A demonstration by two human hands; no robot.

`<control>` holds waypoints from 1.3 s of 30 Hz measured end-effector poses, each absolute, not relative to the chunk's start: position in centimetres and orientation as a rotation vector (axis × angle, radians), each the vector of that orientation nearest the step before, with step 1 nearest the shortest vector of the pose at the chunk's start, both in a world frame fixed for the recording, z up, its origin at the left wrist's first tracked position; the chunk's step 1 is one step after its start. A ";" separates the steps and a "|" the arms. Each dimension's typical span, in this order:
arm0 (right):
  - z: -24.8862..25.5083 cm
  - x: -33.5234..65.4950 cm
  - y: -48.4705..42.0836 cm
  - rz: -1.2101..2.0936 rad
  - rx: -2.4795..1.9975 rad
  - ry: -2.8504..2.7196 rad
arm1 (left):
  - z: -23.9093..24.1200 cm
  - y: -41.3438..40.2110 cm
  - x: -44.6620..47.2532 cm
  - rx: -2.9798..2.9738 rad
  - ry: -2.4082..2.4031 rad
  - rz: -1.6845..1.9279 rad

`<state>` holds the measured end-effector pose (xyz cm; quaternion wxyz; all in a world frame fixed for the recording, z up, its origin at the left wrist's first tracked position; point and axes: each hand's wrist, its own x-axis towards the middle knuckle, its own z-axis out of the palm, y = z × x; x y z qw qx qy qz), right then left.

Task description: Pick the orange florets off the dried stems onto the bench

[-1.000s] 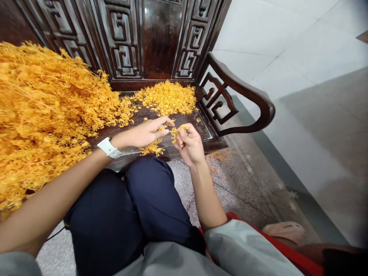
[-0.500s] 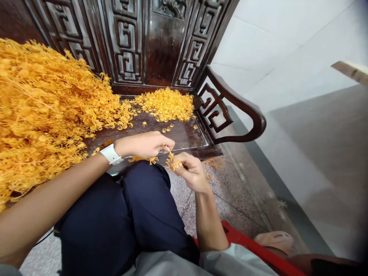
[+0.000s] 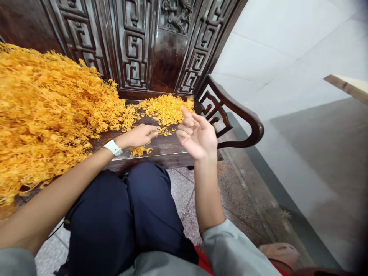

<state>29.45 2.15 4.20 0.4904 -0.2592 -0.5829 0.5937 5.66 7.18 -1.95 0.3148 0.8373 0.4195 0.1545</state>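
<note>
My right hand (image 3: 197, 134) is raised above the front of a dark carved wooden bench (image 3: 172, 147), palm up, fingers spread and empty. A small yellow piece (image 3: 190, 99) is in the air just beyond its fingertips, over a small pile of loose yellow plastic pieces (image 3: 166, 108) at the back of the seat. My left hand (image 3: 141, 135), with a white watch on the wrist, rests low on the seat with its fingers curled around a yellow plastic sprig (image 3: 140, 150). A big heap of yellow plastic sprigs (image 3: 48, 115) covers the seat to the left.
The bench's carved backrest (image 3: 135, 42) rises behind the piles, and its curved armrest (image 3: 235, 111) stands to the right of my right hand. My dark-trousered knee (image 3: 143, 199) is just below the seat edge. Speckled floor and a white tiled wall lie to the right.
My right hand let go of the small yellow piece and rose, opening toward the small pile. My left hand moved left and lower onto the seat with the sprig.
</note>
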 end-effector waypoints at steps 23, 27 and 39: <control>-3.5 27.5 0.1 0.907 -1.014 -1.590 | 0.2 5.7 7.1 2.311 0.955 0.558; -4.0 28.2 -0.5 1.246 -0.835 -1.336 | 0.3 5.8 6.6 2.277 0.889 0.544; 2.1 29.7 -7.5 1.249 0.805 -2.115 | -3.5 8.3 3.8 2.401 1.223 0.399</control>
